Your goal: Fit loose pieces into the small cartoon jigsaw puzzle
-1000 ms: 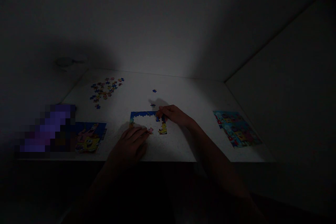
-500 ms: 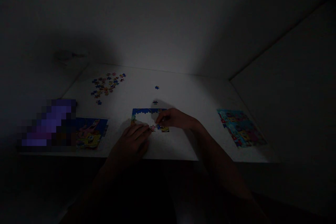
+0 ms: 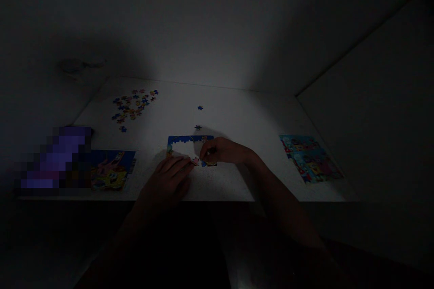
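A partly assembled jigsaw puzzle (image 3: 183, 138) lies in the middle of the white table, its frame enclosing a bare white gap. My left hand (image 3: 169, 176) rests on its lower left part with the fingers stretched out flat. Just right of those fingertips is a pink puzzle piece (image 3: 195, 161). From the right comes my right hand (image 3: 222, 150), bent over the lower right part of the puzzle. Its thumb and fingers are pinched at a small blue puzzle piece (image 3: 203, 163), mostly hidden by the fingers and the dim light.
Loose puzzle pieces (image 3: 132, 108) are scattered at the back left. Two single pieces, a blue one (image 3: 200, 108) and a nearer one (image 3: 198, 127), lie behind the puzzle. Picture sheets lie left (image 3: 111, 169) and right (image 3: 310, 158). A blurred purple object (image 3: 56, 158) occupies the left edge. Walls (image 3: 210, 54) enclose the table.
The whole view has shifted slightly, so everything appears a little higher and further left. Both hands keep nearly the same places on the puzzle, with the right fingertips still pinched.
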A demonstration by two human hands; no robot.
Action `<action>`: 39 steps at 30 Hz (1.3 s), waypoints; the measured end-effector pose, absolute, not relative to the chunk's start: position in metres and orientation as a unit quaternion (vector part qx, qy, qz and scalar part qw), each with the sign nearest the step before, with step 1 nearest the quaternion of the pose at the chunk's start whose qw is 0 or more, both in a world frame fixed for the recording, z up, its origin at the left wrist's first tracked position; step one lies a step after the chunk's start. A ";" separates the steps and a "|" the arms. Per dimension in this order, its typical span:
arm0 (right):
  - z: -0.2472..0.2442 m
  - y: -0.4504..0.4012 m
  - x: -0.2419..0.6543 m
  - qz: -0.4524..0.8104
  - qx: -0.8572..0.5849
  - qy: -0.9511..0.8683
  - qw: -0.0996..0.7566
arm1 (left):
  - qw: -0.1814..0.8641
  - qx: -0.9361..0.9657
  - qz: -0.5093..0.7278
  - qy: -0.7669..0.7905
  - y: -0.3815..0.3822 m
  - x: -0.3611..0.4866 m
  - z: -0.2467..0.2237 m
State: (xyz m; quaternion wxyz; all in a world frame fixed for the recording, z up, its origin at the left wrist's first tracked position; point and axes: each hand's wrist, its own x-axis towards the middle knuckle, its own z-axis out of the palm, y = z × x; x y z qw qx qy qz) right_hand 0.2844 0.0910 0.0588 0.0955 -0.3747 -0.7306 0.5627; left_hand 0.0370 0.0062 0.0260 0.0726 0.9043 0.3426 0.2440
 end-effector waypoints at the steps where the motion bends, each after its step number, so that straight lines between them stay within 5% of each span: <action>1: 0.058 0.091 0.285 0.560 -0.373 -0.734 0.099 | 0.072 0.904 0.245 0.344 0.006 0.037 0.026; 39: 0.069 0.093 0.301 0.520 -0.377 -0.761 0.089 | 0.062 0.918 0.237 0.311 0.021 0.057 0.034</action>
